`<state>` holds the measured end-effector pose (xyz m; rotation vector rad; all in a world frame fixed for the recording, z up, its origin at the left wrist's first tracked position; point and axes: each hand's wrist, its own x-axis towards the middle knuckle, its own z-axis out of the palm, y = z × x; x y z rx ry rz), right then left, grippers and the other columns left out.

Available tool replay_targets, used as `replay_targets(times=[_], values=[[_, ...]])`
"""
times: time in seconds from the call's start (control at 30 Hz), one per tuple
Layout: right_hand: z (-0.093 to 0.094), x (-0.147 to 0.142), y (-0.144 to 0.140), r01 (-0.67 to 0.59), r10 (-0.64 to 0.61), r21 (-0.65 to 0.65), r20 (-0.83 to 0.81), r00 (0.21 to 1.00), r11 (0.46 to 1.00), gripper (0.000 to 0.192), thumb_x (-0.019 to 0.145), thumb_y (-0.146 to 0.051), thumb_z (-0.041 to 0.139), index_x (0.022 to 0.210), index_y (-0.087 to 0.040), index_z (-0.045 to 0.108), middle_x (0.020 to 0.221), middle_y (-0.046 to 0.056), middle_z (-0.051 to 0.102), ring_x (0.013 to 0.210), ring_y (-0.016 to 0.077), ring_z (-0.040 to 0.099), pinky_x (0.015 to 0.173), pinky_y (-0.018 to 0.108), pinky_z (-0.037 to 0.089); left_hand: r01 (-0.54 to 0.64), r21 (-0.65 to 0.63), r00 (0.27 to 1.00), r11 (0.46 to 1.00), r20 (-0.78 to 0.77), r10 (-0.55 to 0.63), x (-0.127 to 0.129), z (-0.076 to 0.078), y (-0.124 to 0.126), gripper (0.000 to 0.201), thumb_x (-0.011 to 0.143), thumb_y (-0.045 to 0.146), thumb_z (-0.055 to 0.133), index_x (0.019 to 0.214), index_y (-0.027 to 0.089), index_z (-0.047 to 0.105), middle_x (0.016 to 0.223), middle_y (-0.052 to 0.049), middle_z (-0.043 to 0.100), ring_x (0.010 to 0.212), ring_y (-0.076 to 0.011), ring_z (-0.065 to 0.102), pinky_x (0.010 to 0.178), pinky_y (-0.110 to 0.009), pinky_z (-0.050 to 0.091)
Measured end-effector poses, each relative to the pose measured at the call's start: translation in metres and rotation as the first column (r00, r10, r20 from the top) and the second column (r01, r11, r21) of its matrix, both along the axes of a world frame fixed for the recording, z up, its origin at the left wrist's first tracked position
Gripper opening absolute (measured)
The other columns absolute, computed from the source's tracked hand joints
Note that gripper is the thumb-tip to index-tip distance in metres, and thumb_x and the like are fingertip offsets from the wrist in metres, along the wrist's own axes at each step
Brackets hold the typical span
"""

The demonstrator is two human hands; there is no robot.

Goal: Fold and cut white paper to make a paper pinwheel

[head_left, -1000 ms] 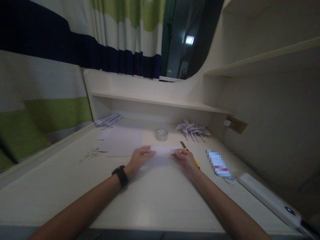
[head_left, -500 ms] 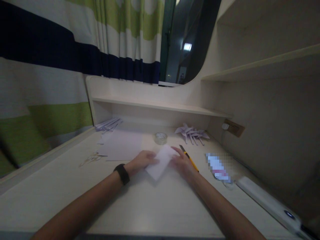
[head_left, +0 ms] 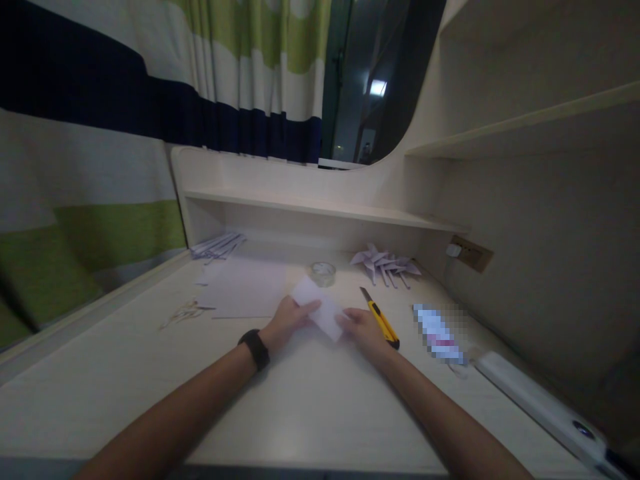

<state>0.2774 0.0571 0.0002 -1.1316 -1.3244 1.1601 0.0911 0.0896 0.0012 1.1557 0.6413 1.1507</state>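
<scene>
Between my two hands is a small piece of white paper (head_left: 319,308), tilted and slightly blurred. My left hand (head_left: 290,321) pinches its left side, thumb on top; a dark band is round that wrist. On the right, my right hand (head_left: 364,331) grips the lower right corner between thumb and fingers. A yellow utility knife (head_left: 381,320) with its blade out lies just beyond my right hand. Behind the paper sits a roll of clear tape (head_left: 323,272). Larger white sheets (head_left: 245,287) lie flat beyond my left hand.
Paper pinwheels (head_left: 384,264) lie at the back right, and rolled paper sticks (head_left: 217,247) at the back left. Rubber bands (head_left: 183,312) are on the left. A blurred-out phone-like item (head_left: 439,335) and a long white bar (head_left: 540,403) line the right side.
The paper has been turned in my hands, so its long side now slants the other way. My right hand has shifted slightly down and left, uncovering more of the knife.
</scene>
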Motion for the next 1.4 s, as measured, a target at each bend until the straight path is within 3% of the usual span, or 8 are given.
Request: replay_targets(times=[0.1, 0.2, 0.37, 0.53, 0.7, 0.83, 1.0, 1.4], values=[[0.0, 0.009, 0.002, -0.093, 0.093, -0.011, 0.032, 0.995, 0.996, 0.033, 0.062, -0.046, 0.074, 0.071, -0.014, 0.07, 0.057, 0.001, 0.064, 0.046, 0.012, 0.054, 0.045, 0.023, 0.042, -0.106, 0.051, 0.992, 0.993, -0.069, 0.11, -0.014, 0.005, 0.008, 0.041, 0.068, 0.039, 0.073, 0.097, 0.011, 0.063, 0.094, -0.012, 0.066, 0.08, -0.0209, 0.062, 0.066, -0.032, 0.051], [-0.002, 0.015, 0.006, -0.092, 0.092, -0.046, 0.008, 0.996, 0.995, 0.031, 0.059, -0.042, 0.076, 0.071, -0.014, 0.07, 0.059, 0.001, 0.064, 0.048, 0.0113, 0.054, 0.045, 0.022, 0.04, -0.123, 0.096, 0.967, 0.988, -0.21, 0.141, -0.026, 0.008, 0.013, 0.037, 0.065, 0.038, 0.074, 0.088, 0.01, 0.067, 0.081, -0.008, 0.066, 0.067, -0.0164, 0.06, 0.056, -0.025, 0.046], [-0.005, 0.024, 0.011, -0.069, 0.066, -0.069, -0.05, 0.997, 0.995, 0.03, 0.057, -0.037, 0.078, 0.075, -0.014, 0.069, 0.062, 0.0, 0.065, 0.051, 0.0122, 0.054, 0.049, 0.023, 0.039, 0.053, 0.136, 0.894, 0.989, -0.448, 0.013, -0.034, 0.007, 0.014, 0.034, 0.066, 0.038, 0.072, 0.084, 0.009, 0.071, 0.064, -0.005, 0.064, 0.051, -0.011, 0.05, 0.044, -0.02, 0.031], [-0.007, 0.027, 0.011, -0.156, 0.15, -0.103, -0.069, 0.986, 0.982, 0.029, 0.059, -0.036, 0.078, 0.075, -0.013, 0.07, 0.066, 0.002, 0.066, 0.054, 0.0127, 0.055, 0.053, 0.024, 0.038, 0.157, 0.192, 0.832, 0.969, -0.555, -0.025, -0.032, 0.005, 0.012, 0.041, 0.071, 0.043, 0.067, 0.093, 0.008, 0.072, 0.073, -0.009, 0.069, 0.058, -0.0143, 0.054, 0.05, -0.023, 0.036], [-0.008, 0.026, 0.011, -0.182, 0.17, -0.144, -0.092, 0.981, 0.973, 0.03, 0.058, -0.035, 0.079, 0.077, -0.012, 0.073, 0.066, 0.004, 0.068, 0.057, 0.0142, 0.056, 0.055, 0.026, 0.039, 0.148, 0.216, 0.823, 0.965, -0.568, 0.001, -0.028, 0.007, 0.006, 0.043, 0.072, 0.044, 0.067, 0.096, 0.01, 0.072, 0.084, -0.011, 0.072, 0.069, -0.0193, 0.06, 0.06, -0.027, 0.043], [-0.008, 0.026, 0.011, -0.203, 0.186, -0.132, -0.129, 0.974, 0.97, 0.036, 0.059, -0.031, 0.079, 0.091, -0.015, 0.073, 0.078, 0.005, 0.071, 0.065, 0.0155, 0.059, 0.064, 0.028, 0.042, 0.15, 0.254, 0.794, 0.956, -0.607, 0.036, -0.027, 0.007, 0.006, 0.044, 0.072, 0.047, 0.065, 0.098, 0.011, 0.072, 0.087, -0.011, 0.072, 0.073, -0.0219, 0.062, 0.064, -0.03, 0.045], [-0.009, 0.027, 0.012, -0.198, 0.177, -0.133, -0.158, 0.972, 0.971, 0.035, 0.06, -0.029, 0.08, 0.091, -0.016, 0.073, 0.079, 0.006, 0.071, 0.067, 0.0164, 0.06, 0.066, 0.029, 0.041, 0.174, 0.282, 0.823, 0.944, -0.568, 0.018, -0.027, 0.005, 0.006, 0.042, 0.072, 0.044, 0.068, 0.101, 0.014, 0.071, 0.096, -0.01, 0.071, 0.082, -0.0225, 0.062, 0.071, -0.03, 0.045], [-0.009, 0.026, 0.012, -0.182, 0.166, -0.079, -0.175, 0.97, 0.98, 0.026, 0.055, -0.023, 0.081, 0.08, -0.016, 0.076, 0.076, 0.006, 0.072, 0.067, 0.0154, 0.06, 0.069, 0.029, 0.041, 0.173, 0.057, 0.907, 0.983, -0.397, -0.137, -0.024, 0.01, -0.001, 0.038, 0.067, 0.034, 0.074, 0.098, 0.013, 0.072, 0.087, -0.009, 0.072, 0.069, -0.0174, 0.059, 0.063, -0.028, 0.042]])
